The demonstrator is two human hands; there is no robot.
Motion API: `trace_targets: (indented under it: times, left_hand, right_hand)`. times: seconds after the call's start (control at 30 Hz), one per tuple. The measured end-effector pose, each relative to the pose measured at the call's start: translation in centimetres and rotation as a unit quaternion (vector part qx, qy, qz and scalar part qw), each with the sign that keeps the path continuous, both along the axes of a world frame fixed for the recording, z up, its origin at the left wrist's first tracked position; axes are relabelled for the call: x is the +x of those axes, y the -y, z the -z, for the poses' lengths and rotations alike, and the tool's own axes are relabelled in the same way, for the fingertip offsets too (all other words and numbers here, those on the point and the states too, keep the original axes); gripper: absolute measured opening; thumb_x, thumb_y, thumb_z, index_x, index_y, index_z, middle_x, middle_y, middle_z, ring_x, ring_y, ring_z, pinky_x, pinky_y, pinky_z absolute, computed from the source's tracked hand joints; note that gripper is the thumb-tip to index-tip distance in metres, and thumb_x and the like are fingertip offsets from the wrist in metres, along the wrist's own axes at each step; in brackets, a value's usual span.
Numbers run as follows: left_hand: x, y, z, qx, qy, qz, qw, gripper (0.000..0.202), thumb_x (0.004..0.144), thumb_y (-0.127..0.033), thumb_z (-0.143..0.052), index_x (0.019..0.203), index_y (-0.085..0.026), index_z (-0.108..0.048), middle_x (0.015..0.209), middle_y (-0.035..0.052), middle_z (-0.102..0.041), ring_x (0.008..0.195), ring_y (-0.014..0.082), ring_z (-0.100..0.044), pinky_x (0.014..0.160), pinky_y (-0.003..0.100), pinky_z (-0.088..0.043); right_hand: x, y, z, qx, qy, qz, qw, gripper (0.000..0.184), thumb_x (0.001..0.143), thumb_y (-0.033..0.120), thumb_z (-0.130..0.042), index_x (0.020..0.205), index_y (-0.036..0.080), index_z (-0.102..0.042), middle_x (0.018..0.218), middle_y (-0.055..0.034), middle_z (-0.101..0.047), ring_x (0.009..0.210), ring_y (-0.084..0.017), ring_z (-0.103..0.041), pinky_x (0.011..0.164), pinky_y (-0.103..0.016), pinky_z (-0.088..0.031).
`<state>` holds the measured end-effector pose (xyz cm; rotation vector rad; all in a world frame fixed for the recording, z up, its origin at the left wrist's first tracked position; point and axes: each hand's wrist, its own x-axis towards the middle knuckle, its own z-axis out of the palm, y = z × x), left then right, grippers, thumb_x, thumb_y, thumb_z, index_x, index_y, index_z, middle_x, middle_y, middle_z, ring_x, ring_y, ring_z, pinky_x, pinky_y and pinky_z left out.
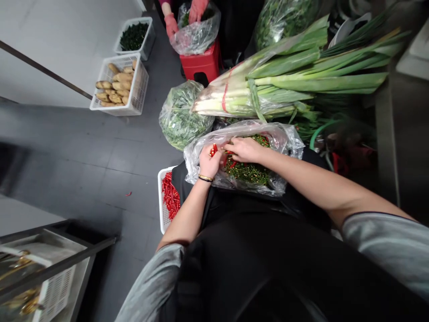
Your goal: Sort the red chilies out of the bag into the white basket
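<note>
A clear plastic bag [288, 138] rests on my lap, full of small chillies with green stems [250, 172]. My left hand [208, 162], a bracelet on its wrist, is closed round a few red chillies [213, 150] at the bag's left edge. My right hand [244, 149] reaches into the bag with fingers curled, pinching at a chilli right next to the left hand. A white basket [163, 210] with red chillies [170, 197] stands on the floor by my left knee.
A big bundle of leeks [284, 80] lies just beyond the bag. A bag of greens [181, 116] and a red stool [201, 65] are behind. Another person's pink-gloved hands [197, 10] work a bag. Baskets of ginger [117, 85] and greens [134, 36] stand at the left.
</note>
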<state>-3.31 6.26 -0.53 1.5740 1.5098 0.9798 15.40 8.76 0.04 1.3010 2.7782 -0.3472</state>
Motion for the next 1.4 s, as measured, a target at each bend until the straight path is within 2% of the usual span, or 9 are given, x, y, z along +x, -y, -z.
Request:
trace_targets:
  times: [0.27,0.4,0.53,0.67,0.87,1.0,1.1,1.3,1.4]
  left_hand:
    - [-0.5,-1.4,-1.2,-0.014,-0.109,0.023,0.994,0.017,0.068,-0.015,-0.057,0.056,-0.02,-0.046,0.062,0.0015,-0.051,0.074,0.0183,-0.052,0.076,0.031,-0.043]
    - [-2.8,-2.8,-2.7,-0.02,-0.1,-0.046,0.994,0.018,0.067,-0.016,-0.057,0.054,-0.019,-0.046,0.052,-0.0025,-0.041,0.061,0.0136,-0.046,0.066,0.027,-0.04]
    - [-3.0,-1.8,-6.0,-0.088,0.057,-0.015,0.994,0.007,0.068,-0.02,-0.061,0.063,-0.017,-0.056,0.059,-0.0019,-0.054,0.058,0.0113,-0.051,0.06,0.026,-0.044]
    - [-0.3,0.7,-8.1,-0.216,0.277,0.069,0.934,0.023,0.071,-0.034,-0.07,0.084,-0.017,-0.062,0.062,-0.0019,-0.057,0.045,0.006,-0.044,0.044,0.02,-0.037]
    - [3.4,1.9,-5.1,-0.372,0.365,0.091,0.849,0.042,0.06,-0.045,-0.082,0.075,-0.015,-0.057,0.048,-0.0091,-0.039,0.035,0.0006,-0.025,0.035,0.016,-0.014]
    - [3.8,2.7,-3.7,-0.403,0.341,0.087,0.845,0.044,0.057,-0.044,-0.085,0.074,-0.013,-0.059,0.046,-0.0099,-0.036,0.034,0.0007,-0.026,0.035,0.017,-0.013]
    - [4.0,3.3,-3.5,-0.394,0.317,0.094,0.858,0.044,0.056,-0.044,-0.085,0.077,-0.012,-0.061,0.045,-0.0097,-0.037,0.035,0.0016,-0.026,0.036,0.019,-0.013]
    - [5.6,3.4,-2.4,-0.251,0.241,0.158,0.924,0.037,0.06,-0.043,-0.08,0.074,-0.014,-0.063,0.057,-0.0043,-0.052,0.048,0.0046,-0.037,0.048,0.021,-0.028]
    - [5.5,3.6,-2.3,-0.176,0.137,0.236,0.946,0.039,0.063,-0.041,-0.078,0.053,-0.016,-0.05,0.053,-0.0043,-0.045,0.053,0.007,-0.038,0.054,0.022,-0.031]
  right_hand:
    - [7.5,5.1,1.7,-0.016,-0.107,0.057,0.993,0.058,0.091,0.034,-0.051,0.148,0.023,-0.041,0.136,-0.0149,-0.051,0.123,-0.029,-0.05,0.096,-0.043,-0.046]
    - [8.5,6.3,0.9,-0.057,-0.107,0.061,0.991,0.066,0.089,0.038,-0.056,0.15,0.023,-0.038,0.146,-0.0162,-0.044,0.133,-0.032,-0.043,0.105,-0.051,-0.04]
    - [10.4,6.0,-2.0,-0.078,-0.175,0.109,0.975,0.064,0.089,0.042,-0.056,0.148,0.024,-0.041,0.138,-0.0132,-0.054,0.124,-0.03,-0.053,0.1,-0.047,-0.046]
    - [11.4,5.3,-3.8,-0.013,-0.193,0.242,0.951,0.037,0.096,0.038,-0.042,0.121,0.024,-0.066,0.104,-0.0088,-0.07,0.097,-0.025,-0.065,0.087,-0.041,-0.051]
    - [6.7,4.4,-2.2,-0.009,-0.047,0.091,0.995,0.03,0.094,0.032,-0.049,0.112,0.023,-0.071,0.118,-0.01,-0.063,0.103,-0.024,-0.059,0.079,-0.034,-0.047]
    - [5.3,3.9,-1.4,-0.035,0.044,0.067,0.996,0.026,0.094,0.027,-0.048,0.099,0.02,-0.073,0.107,-0.013,-0.062,0.096,-0.024,-0.059,0.074,-0.032,-0.044]
    - [6.3,3.8,-1.6,-0.049,-0.048,0.123,0.99,0.02,0.09,0.029,-0.053,0.093,0.018,-0.07,0.102,-0.0121,-0.063,0.09,-0.023,-0.06,0.073,-0.032,-0.045]
    - [5.6,5.9,-3.4,-0.18,-0.409,0.289,0.846,0.028,0.083,0.048,-0.057,0.087,0.02,-0.061,0.068,-0.0019,-0.063,0.058,-0.016,-0.057,0.058,-0.03,-0.046]
    - [3.7,8.1,-4.1,-0.144,-0.43,0.293,0.842,0.024,0.077,0.045,-0.062,0.075,0.021,-0.059,0.068,-0.002,-0.062,0.06,-0.016,-0.057,0.059,-0.029,-0.046]
